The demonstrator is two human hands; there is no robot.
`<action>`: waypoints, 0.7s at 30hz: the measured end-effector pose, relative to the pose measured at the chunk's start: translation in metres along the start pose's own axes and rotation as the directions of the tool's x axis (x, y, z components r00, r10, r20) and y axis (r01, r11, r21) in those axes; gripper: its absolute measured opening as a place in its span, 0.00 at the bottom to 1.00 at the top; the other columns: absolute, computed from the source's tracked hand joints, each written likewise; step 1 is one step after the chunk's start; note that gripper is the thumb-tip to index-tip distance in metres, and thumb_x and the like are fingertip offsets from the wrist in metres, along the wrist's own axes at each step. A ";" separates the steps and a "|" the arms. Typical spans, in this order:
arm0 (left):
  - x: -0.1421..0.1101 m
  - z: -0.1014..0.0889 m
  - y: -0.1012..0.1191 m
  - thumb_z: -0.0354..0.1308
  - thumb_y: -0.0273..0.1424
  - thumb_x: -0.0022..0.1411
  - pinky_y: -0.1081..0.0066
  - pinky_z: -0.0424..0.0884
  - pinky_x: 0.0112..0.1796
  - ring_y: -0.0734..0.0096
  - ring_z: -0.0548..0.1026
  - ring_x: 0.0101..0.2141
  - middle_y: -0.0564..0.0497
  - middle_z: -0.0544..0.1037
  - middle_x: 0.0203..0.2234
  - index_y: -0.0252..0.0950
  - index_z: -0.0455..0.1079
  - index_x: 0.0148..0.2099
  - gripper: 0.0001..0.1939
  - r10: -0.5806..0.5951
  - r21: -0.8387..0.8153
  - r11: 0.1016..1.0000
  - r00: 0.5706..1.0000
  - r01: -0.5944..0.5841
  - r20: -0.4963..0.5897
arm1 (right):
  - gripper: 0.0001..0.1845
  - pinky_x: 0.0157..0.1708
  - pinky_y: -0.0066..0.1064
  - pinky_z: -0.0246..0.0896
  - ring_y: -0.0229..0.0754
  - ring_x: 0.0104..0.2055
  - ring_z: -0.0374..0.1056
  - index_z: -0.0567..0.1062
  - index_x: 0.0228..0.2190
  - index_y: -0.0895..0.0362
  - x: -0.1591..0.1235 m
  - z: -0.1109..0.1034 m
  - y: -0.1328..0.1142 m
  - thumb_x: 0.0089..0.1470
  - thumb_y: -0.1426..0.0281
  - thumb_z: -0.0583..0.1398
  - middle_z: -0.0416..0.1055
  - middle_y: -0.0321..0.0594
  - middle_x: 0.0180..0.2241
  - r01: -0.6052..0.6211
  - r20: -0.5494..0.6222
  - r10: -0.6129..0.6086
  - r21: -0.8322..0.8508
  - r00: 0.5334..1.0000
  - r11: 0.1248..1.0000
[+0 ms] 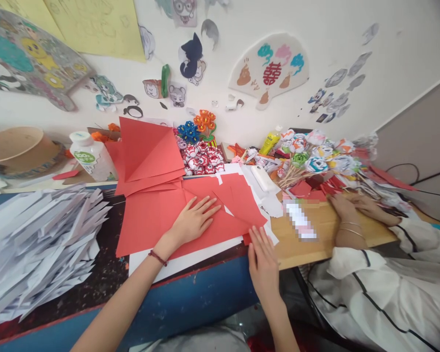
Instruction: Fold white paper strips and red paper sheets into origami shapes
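Note:
Sheets of red paper (146,222) lie spread over white paper (190,261) in front of me. My left hand (192,220) rests flat on the red paper with its fingers stretched out, a dark red bracelet at the wrist. At the right corner of a folded red sheet (238,200), my right hand (263,254) touches the edge with straight fingers lying side by side. Behind my left hand stands a stack of folded red sheets (150,151), partly propped upright.
A big pile of folded white paper strips (44,249) lies at left. Behind are a white bottle (90,156), red-and-white paper flowers (203,159) and a yellow bottle (270,142). At right, a co-worker's hands (346,208) work near a blurred phone (300,222) on the wooden table (326,244).

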State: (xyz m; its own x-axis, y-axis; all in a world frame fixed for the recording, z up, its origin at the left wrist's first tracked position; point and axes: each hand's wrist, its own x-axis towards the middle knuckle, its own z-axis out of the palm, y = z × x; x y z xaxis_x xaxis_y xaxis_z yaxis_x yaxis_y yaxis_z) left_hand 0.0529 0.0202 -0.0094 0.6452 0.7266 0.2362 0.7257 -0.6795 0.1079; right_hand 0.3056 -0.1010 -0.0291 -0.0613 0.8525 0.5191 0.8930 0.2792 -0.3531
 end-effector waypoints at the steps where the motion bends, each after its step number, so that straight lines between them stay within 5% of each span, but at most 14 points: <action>1: 0.000 0.000 0.000 0.37 0.39 0.73 0.52 0.45 0.65 0.63 0.50 0.67 0.53 0.53 0.68 0.50 0.46 0.71 0.26 0.002 0.000 1.000 1.000 -0.002 -0.005 | 0.26 0.64 0.53 0.52 0.50 0.68 0.51 0.57 0.65 0.53 0.003 0.003 -0.004 0.68 0.70 0.48 0.60 0.44 0.63 0.030 0.050 -0.030 0.014 0.998 0.999; 6: 0.000 -0.001 0.000 0.38 0.39 0.73 0.52 0.45 0.65 0.63 0.51 0.67 0.53 0.55 0.68 0.51 0.46 0.71 0.26 0.009 -0.002 1.000 1.000 -0.009 -0.018 | 0.26 0.63 0.51 0.55 0.50 0.67 0.52 0.55 0.66 0.55 0.011 0.016 -0.010 0.69 0.69 0.47 0.58 0.45 0.64 0.022 0.170 -0.025 0.025 0.985 0.999; 14: 0.000 -0.002 0.001 0.37 0.39 0.73 0.51 0.45 0.65 0.63 0.51 0.67 0.54 0.54 0.68 0.51 0.46 0.71 0.26 0.002 -0.010 1.000 1.000 -0.002 -0.013 | 0.25 0.62 0.51 0.57 0.51 0.66 0.55 0.59 0.64 0.59 -0.001 0.013 0.001 0.69 0.67 0.46 0.60 0.48 0.63 -0.098 0.085 0.100 -0.029 0.991 0.995; 21: -0.001 -0.003 0.001 0.37 0.39 0.73 0.52 0.43 0.65 0.62 0.50 0.68 0.53 0.54 0.68 0.50 0.47 0.71 0.26 -0.001 -0.015 1.000 1.000 0.001 -0.005 | 0.24 0.62 0.53 0.56 0.53 0.64 0.58 0.63 0.62 0.57 0.002 0.014 0.001 0.68 0.64 0.48 0.64 0.49 0.61 -0.075 0.066 0.081 -0.084 0.995 0.994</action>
State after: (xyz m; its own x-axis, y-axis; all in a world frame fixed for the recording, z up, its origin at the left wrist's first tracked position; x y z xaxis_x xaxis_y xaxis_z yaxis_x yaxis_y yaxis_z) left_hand 0.0525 0.0189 -0.0070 0.6430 0.7270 0.2411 0.7228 -0.6800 0.1229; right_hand 0.3005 -0.0931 -0.0393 -0.0182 0.8994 0.4367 0.9292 0.1764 -0.3247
